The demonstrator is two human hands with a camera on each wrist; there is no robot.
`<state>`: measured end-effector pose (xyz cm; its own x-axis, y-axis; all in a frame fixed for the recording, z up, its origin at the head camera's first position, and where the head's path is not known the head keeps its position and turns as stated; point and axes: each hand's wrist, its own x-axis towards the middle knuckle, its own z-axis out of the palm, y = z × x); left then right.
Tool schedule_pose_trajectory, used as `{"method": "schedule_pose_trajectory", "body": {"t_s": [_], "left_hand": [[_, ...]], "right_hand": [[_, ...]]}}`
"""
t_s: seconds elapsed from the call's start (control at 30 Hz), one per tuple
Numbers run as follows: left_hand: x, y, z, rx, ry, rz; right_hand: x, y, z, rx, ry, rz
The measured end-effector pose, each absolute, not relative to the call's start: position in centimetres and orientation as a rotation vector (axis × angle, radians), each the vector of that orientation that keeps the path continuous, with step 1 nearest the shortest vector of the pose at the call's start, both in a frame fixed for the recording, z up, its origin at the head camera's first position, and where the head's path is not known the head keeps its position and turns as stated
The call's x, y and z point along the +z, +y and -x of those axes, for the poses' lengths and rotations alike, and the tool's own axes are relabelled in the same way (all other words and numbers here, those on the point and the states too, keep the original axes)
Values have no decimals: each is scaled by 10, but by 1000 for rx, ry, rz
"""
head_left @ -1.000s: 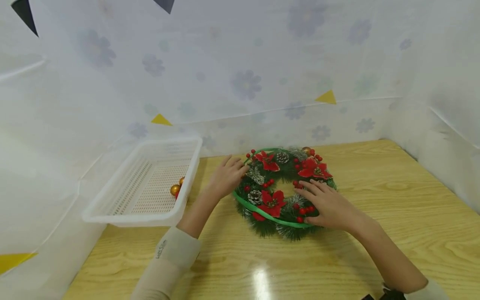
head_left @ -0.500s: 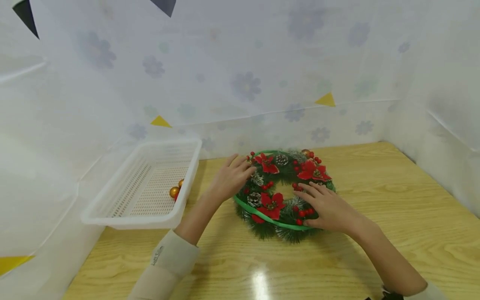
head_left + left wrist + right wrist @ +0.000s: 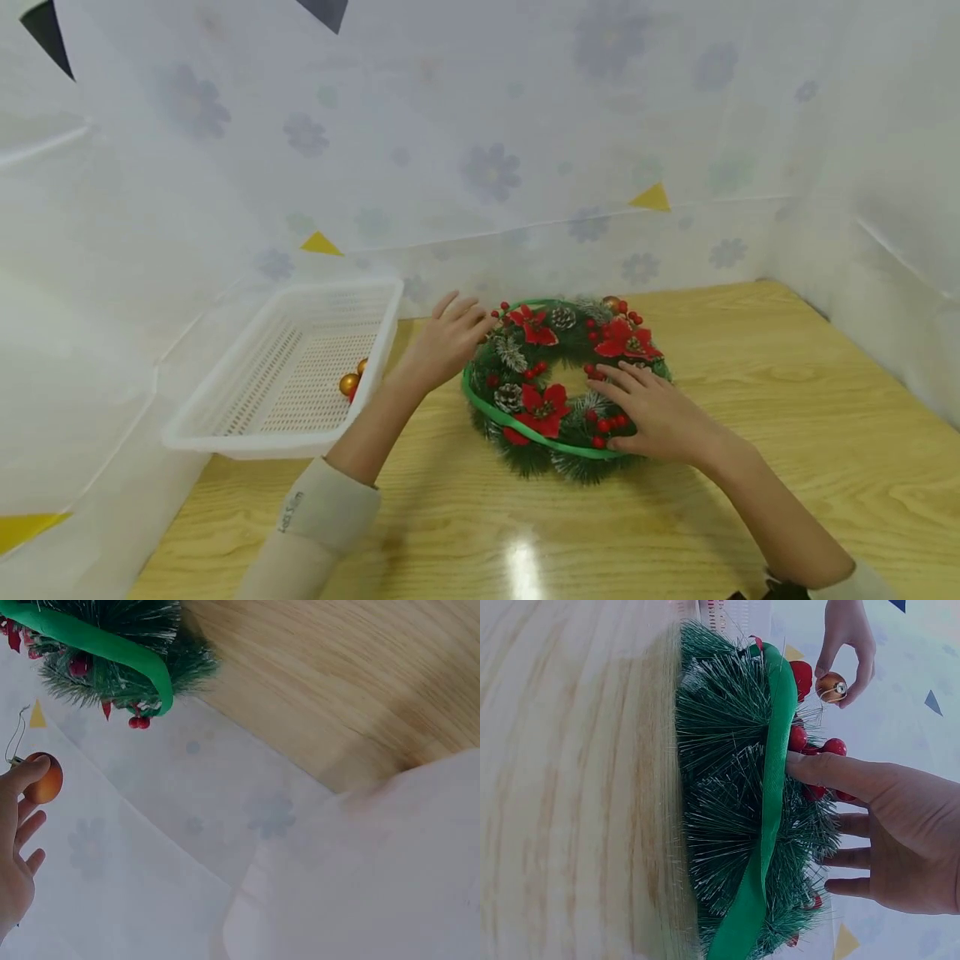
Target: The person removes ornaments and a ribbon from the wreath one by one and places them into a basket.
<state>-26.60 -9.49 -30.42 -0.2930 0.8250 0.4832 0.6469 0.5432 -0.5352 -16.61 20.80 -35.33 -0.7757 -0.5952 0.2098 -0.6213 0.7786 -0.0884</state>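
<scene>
The left hand point(image 3: 447, 346) pinches a glossy, round gold bauble point(image 3: 49, 783) near the bristly artificial-pine wreath point(image 3: 573, 340). Fingers straight, the right hand point(image 3: 663, 417) touches the wreath on the wood-grained table point(image 3: 750, 375)

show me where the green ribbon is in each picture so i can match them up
Head: the green ribbon curves along the near edge of the wreath, just right of centre, with more at the far edge.
Left wrist: ribbon in the top left corner.
Right wrist: ribbon runs from upper right of centre down to the bottom edge.
Shared landmark: the left hand, visible in all three.
</scene>
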Motion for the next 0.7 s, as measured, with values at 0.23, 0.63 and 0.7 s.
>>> {"method": "schedule_pose_trajectory", "body": {"t_s": [0.23, 0.63, 0.7], "left_hand": [[-293, -126, 264, 363, -2079, 1122], [-290, -195, 264, 418, -2337, 948], [-291, -206, 265, 441, -2359, 916]], "right_hand": [[-351, 208, 165, 227, -2803, -973], [-350, 207, 166, 228, -2810, -965], [-350, 207, 166, 232, -2808, -965]]}}
